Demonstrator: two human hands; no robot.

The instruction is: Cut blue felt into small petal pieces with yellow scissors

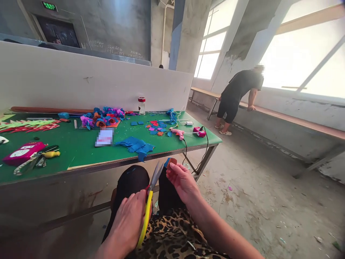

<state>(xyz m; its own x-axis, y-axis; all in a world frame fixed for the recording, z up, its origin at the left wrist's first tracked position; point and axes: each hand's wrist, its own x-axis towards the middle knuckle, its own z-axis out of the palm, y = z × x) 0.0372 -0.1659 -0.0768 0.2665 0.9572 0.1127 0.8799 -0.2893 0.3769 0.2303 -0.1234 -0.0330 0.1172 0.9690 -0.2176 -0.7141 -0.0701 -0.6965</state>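
Note:
My left hand point(129, 217) is closed round the yellow handle of a pair of scissors point(155, 177), held over my lap with the blades pointing up and slightly apart. Pinched in the fingers of my right hand point(184, 181) is a small piece of brown and blue paper point(170, 163), close to the blade tips. Crumpled blue crepe paper point(136, 145) lies at the near table edge in front of me. Behind it are small cut paper pieces point(156, 127) in blue, red and orange, beside a pink glue gun point(178, 133).
The green table point(81, 153) also carries paper flowers point(105, 117), a lidded glass jar point(141, 106), a phone-like card point(104, 137), a magenta box point(24, 153), keys point(40, 160) and a small pink box point(199, 131) with cables. A person point(239, 93) leans on a bench at the right.

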